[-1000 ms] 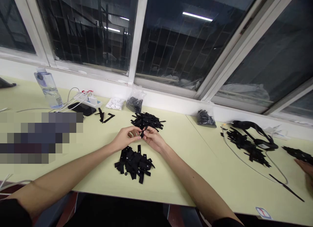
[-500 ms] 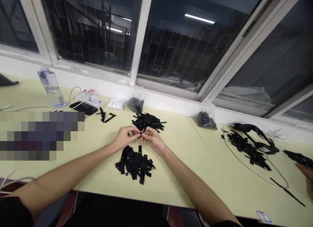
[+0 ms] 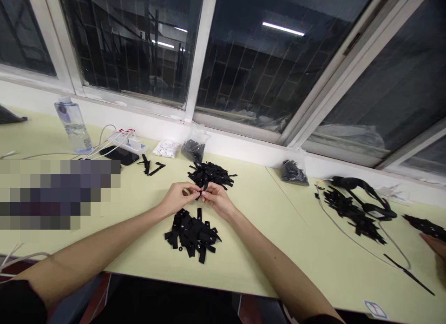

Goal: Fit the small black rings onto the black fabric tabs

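Observation:
My left hand (image 3: 178, 197) and my right hand (image 3: 216, 199) meet above the pale green table (image 3: 265, 231), fingertips pinched together on a small black strap piece (image 3: 201, 192). Just below them lies a heap of black strap pieces (image 3: 192, 233). A second heap of black strap pieces (image 3: 209, 173) sits just beyond my hands.
At the back left stand a water bottle (image 3: 72, 125), a power strip with white cables (image 3: 125, 140) and a dark phone (image 3: 118, 155). Small bags (image 3: 193, 147) lie by the window. More black straps (image 3: 355, 208) and another person's hand (image 3: 435, 245) are at the right.
My hands stay together over the table and only the fingers shift slightly on the black piece; the view has tilted a little.

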Tool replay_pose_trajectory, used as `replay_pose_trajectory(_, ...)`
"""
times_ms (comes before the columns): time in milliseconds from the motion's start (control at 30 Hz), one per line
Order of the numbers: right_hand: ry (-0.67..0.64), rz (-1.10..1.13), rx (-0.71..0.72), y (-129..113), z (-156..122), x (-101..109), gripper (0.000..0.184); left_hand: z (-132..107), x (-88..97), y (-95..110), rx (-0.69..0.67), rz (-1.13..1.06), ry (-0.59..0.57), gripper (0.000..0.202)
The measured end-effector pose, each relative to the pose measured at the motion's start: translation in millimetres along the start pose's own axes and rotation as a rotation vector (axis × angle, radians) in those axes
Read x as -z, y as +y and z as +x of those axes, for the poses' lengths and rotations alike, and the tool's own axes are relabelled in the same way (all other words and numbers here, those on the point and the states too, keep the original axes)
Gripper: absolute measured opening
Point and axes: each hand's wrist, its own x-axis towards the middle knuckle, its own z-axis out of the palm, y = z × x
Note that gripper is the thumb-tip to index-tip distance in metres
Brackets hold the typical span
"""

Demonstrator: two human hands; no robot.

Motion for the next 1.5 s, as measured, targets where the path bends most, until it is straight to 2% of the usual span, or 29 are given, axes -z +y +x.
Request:
replay_pose_trajectory(633, 0.069, -0.033, 0.036, 3, 3, 0, 0.026, 1, -2.1, -5, 0.000, -0.019, 0.006, 0.028)
replay_pose_trajectory(833, 0.096, -0.110, 0.086, 5, 5, -1, 0.027, 1, -1.6, -2, 0.017, -0.043, 0.002, 0.029)
replay_pose_trajectory(1100, 0.195, -0.301, 0.153, 4, 6, -8, 0.027, -1, -3.6, 1, 0.023, -0.154, 0.031, 0.029)
replay_pose_trajectory(1333, 0.234, -0.395, 0.161, -1, 3, -12, 0.029, 1, -2.7, 1, 0.019, -0.230, -0.004, 0.027)
replay_pose_trajectory(1433, 0.248, -0.349, 0.151, -1, 4, -7, 0.029, 5, 3.5, -3, 0.021, -0.210, 0.022, 0.024)
replay_pose_trajectory(1500, 0.228, -0.262, 0.133, 0, 4, -2, 0.028, 9, 9.4, -9, 0.007, -0.094, 0.033, 0.025)
